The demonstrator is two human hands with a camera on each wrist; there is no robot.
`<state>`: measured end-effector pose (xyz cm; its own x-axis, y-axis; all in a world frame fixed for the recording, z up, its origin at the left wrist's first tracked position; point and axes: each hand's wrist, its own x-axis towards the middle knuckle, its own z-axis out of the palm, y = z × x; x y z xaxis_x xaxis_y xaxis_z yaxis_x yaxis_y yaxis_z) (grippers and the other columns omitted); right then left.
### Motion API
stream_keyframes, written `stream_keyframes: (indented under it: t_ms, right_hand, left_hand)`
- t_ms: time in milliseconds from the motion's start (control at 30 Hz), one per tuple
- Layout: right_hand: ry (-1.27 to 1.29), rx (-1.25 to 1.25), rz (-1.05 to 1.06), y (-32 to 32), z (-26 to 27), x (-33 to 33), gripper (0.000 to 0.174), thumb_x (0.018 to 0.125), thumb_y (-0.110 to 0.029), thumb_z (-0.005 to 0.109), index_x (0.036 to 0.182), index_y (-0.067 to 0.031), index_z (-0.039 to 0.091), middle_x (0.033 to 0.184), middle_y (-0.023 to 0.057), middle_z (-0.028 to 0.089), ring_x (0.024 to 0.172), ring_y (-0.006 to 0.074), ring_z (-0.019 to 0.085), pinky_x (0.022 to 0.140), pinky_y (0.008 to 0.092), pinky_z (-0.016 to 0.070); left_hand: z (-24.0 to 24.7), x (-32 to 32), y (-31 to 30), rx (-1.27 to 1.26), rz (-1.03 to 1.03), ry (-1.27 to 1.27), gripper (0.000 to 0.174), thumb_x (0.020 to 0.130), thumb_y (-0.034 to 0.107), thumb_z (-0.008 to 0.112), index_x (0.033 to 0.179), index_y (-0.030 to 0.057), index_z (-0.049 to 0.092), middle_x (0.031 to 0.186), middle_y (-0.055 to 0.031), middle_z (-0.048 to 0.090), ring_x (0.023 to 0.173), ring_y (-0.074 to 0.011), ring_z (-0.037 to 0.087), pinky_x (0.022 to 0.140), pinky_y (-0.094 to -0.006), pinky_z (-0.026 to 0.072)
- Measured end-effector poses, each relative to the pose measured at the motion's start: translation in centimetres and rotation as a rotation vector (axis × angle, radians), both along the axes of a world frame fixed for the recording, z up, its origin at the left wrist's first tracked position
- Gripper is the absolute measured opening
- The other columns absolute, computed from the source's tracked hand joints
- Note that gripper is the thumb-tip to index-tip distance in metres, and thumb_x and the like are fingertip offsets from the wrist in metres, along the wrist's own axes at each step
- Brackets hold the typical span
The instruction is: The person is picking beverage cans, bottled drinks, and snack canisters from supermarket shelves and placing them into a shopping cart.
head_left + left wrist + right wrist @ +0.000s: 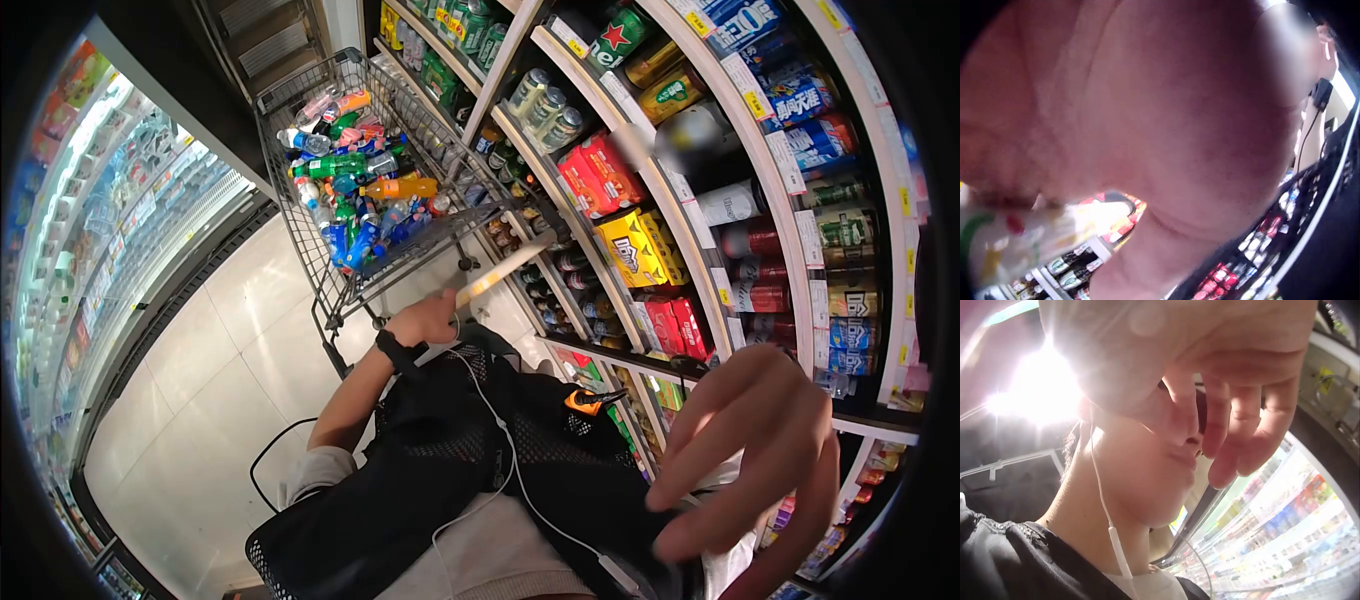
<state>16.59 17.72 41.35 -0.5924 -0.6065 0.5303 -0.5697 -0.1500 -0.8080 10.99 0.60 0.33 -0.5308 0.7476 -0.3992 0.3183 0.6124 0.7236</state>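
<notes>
A wire shopping cart (300, 100) piled with several drink bottles (360, 190) stands in a shop aisle. My left hand (428, 318), with a black band on its wrist, grips the cart's yellow-orange handle (500, 268). In the left wrist view the palm (1166, 112) fills the frame, with the pale handle (1035, 240) blurred under the fingers. My right hand (760, 465) is raised close to the head camera with its fingers loosely spread, holding nothing. The right wrist view shows those fingers (1235, 425) hanging loosely curled and empty.
Shelves (700, 290) of cans, bottles and red and yellow boxes (635, 245) run along the right of the cart. Lit refrigerated cases (120, 200) line the left side. Pale floor tiles (200, 380) lie between. A white earphone cable (500, 440) hangs over my black mesh vest.
</notes>
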Motion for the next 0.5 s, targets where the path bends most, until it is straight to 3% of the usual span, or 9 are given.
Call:
stream_keyframes:
  t_ms: [33, 67, 133, 233, 333, 400, 433, 467, 500]
  right_hand:
    - [-0.137, 0.018, 0.022, 0.4, 0.3, -0.8, 0.011, 0.083, -0.015, 0.07, 0.084, -0.004, 0.071, 0.065, 0.0121, 0.066, 0.049, 0.019, 0.061, 0.043, 0.0269, 0.05]
    - [0.083, -0.303, -0.269, 0.0, -3.3, 0.2, 0.014, 0.086, -0.018, 0.066, 0.085, -0.004, 0.069, 0.062, 0.0133, 0.064, 0.051, 0.0216, 0.063, 0.044, 0.028, 0.0512]
    - [-0.111, -0.022, -0.299, 5.4, -5.3, 0.1, 0.017, 0.091, -0.012, 0.058, 0.099, 0.0027, 0.061, 0.096, 0.0271, 0.063, 0.063, 0.0251, 0.066, 0.051, 0.034, 0.0534]
    - [-0.385, 0.044, -0.795, 9.5, -10.2, 1.1, 0.04, 0.091, -0.006, 0.056, 0.13, 0.0011, 0.045, 0.11, 0.0137, 0.058, 0.085, 0.0207, 0.061, 0.08, 0.0336, 0.0501]
    - [-0.589, -0.16, -1.176, 11.9, -17.1, 3.1, 0.039, 0.091, -0.011, 0.062, 0.127, -0.0002, 0.05, 0.105, 0.0064, 0.061, 0.086, 0.0159, 0.059, 0.081, 0.0323, 0.0488]
    - [-0.793, -0.29, -1.377, 12.3, -20.5, 7.6, 0.036, 0.093, -0.01, 0.058, 0.127, -0.0007, 0.051, 0.107, 0.0077, 0.062, 0.089, 0.0165, 0.061, 0.081, 0.0323, 0.0501]
    - [-0.914, -0.301, -1.477, 11.9, -21.2, 9.7, 0.037, 0.093, -0.005, 0.055, 0.129, -0.0014, 0.05, 0.111, 0.0089, 0.062, 0.095, 0.0185, 0.062, 0.086, 0.0333, 0.0509]
    - [-0.937, -0.281, -1.502, 11.6, -21.7, 10.9, 0.038, 0.092, -0.001, 0.051, 0.13, -0.0018, 0.05, 0.114, 0.0103, 0.063, 0.099, 0.0196, 0.063, 0.089, 0.0346, 0.0514]
    - [-0.994, -0.282, -1.489, 11.8, -21.7, 13.0, 0.039, 0.092, 0.002, 0.05, 0.13, -0.0019, 0.05, 0.115, 0.0112, 0.063, 0.1, 0.019, 0.063, 0.09, 0.0347, 0.0517]
  left_hand:
    - [2.2, -0.6, -0.4, 0.002, -0.002, -0.007, 0.065, 0.075, 0.021, 0.062, 0.13, -0.0065, 0.039, 0.091, -0.0283, 0.064, 0.088, -0.0427, 0.063, 0.078, -0.0456, 0.0497]
    - [4.8, -1.1, -1.3, 0.049, -0.081, -0.035, 0.056, 0.077, 0.023, 0.062, 0.124, -0.0034, 0.048, 0.093, -0.0265, 0.065, 0.088, -0.0411, 0.063, 0.078, -0.0439, 0.05]
    - [7.8, -3.9, -2.4, 0.21, -0.015, -0.053, 0.031, 0.084, 0.028, 0.058, 0.105, 0.0081, 0.069, 0.095, -0.0215, 0.067, 0.093, -0.0392, 0.062, 0.082, -0.0435, 0.0494]
    - [6.7, -15.3, -1.8, 0.225, 0.406, 0.29, 0.024, 0.086, 0.025, 0.058, 0.09, 0.0035, 0.068, 0.081, -0.0208, 0.066, 0.08, -0.0393, 0.064, 0.068, -0.0456, 0.0501]
    - [-8.6, -28.0, -4.1, 0.175, 0.519, 0.511, 0.035, 0.084, 0.034, 0.063, 0.103, 0.0039, 0.064, 0.089, -0.0204, 0.067, 0.084, -0.0393, 0.064, 0.074, -0.0484, 0.0506]
    - [-19.3, -28.7, -8.1, -0.14, 0.487, 0.579, 0.06, 0.075, 0.045, 0.071, 0.117, 0.0038, 0.061, 0.102, -0.0198, 0.066, 0.103, -0.0392, 0.06, 0.105, -0.0523, 0.0329]
    - [-23.6, -28.6, -10.2, -0.138, 0.427, 0.526, 0.055, 0.075, 0.034, 0.072, 0.116, 0.0004, 0.059, 0.125, -0.0285, 0.054, 0.115, -0.0437, 0.053, 0.09, -0.0478, 0.048]
    - [-24.1, -27.8, -11.1, -0.024, 0.514, 0.748, 0.056, 0.065, 0.033, 0.08, 0.113, 0.0085, 0.063, 0.128, -0.0153, 0.054, 0.119, -0.041, 0.048, 0.091, -0.046, 0.0477]
    - [-24.3, -29.2, -9.3, 0.008, 0.483, 0.754, 0.056, 0.065, 0.033, 0.08, 0.113, 0.0085, 0.063, 0.128, -0.0153, 0.054, 0.119, -0.041, 0.048, 0.091, -0.046, 0.0477]
